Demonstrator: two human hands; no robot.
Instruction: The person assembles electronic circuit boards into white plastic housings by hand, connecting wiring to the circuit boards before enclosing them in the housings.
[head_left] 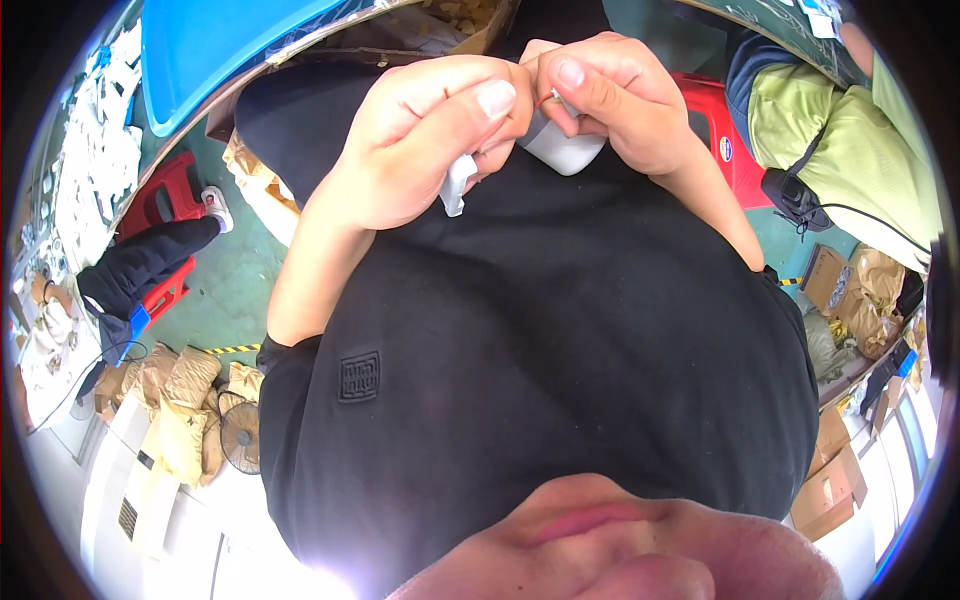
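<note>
Both of my hands are raised together in front of my black shirt, fingers curled and closed. My left hand (430, 140) grips a small white plastic piece (457, 185) that sticks out below its fingers. In my right hand (625, 100) is a white rounded plastic housing (566, 148), its smooth end pointing down. A short red wire (546, 98) shows between the thumb and fingers, close to the housing. The fingertips of both hands meet or nearly meet there, and the fingers hide most of both parts.
A blue tray (215, 55) lies on the bench at the upper left, beside heaped white parts (95, 130). Red stools (715, 140) stand on the green floor. A person in light green (850, 150) sits at right. Brown packages (180, 400) and a fan (240, 437) are at lower left.
</note>
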